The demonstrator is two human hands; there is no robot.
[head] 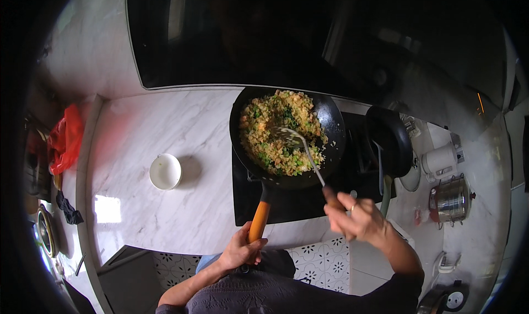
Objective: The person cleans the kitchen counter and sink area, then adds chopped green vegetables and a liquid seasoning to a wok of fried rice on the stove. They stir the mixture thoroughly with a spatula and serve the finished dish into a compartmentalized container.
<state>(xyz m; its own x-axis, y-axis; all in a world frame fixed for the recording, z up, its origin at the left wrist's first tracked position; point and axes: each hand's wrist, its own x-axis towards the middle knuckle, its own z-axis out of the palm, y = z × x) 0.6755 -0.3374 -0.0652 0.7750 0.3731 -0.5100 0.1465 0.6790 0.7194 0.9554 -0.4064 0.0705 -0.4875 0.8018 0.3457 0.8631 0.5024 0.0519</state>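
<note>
My left hand point(243, 248) grips the orange handle point(259, 222) of a black wok point(332, 119) that sits on the cooktop point(250, 206). In the wok lies fried rice point(264, 119) with green bits and small orange pieces, heaped mostly to the left and middle. A metal spatula point(310, 159) is held in my right hand point(358, 215) by its brown handle. The spatula's head rests in the middle of the rice, partly covered by it. A few grains stick to the bare right wall of the wok.
A white bowl point(165, 171) stands on the marble counter point(136, 128) to the left. A second dark pan point(390, 140) is right of the wok, near a glass lid point(410, 173), a white kettle point(439, 162) and a steel pot point(452, 200). A red plastic bag point(67, 140) lies far left.
</note>
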